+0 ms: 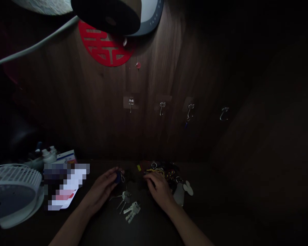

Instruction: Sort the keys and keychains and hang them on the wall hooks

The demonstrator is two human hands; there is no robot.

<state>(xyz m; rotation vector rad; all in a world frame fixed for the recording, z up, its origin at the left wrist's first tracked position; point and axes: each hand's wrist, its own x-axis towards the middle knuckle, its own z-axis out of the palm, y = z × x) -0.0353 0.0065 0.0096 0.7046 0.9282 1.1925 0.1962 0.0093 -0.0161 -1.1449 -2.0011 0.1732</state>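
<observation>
My left hand (102, 191) is closed on a blue key fob (117, 177), pinched between thumb and fingers. From the fob a small metal ring and chain lead down to a bunch of keys (125, 196). A second bunch of keys (132, 210) lies on the dark tabletop just below. My right hand (160, 191) reaches over the near edge of a pile of lanyards and key rings (169, 171), thumb apart from the fingers, and I see nothing held in it. Beside its wrist are a grey flat tag (179, 194) and a white rounded tag (188, 188).
Metal hooks (162, 108) line the dark wooden back panel; from one hangs a small blue item (187, 123). A white fan (15, 191) stands at left, near a pixelated packet (66, 188) and white bottles (48, 156). A red round paper cutout (107, 51) is above.
</observation>
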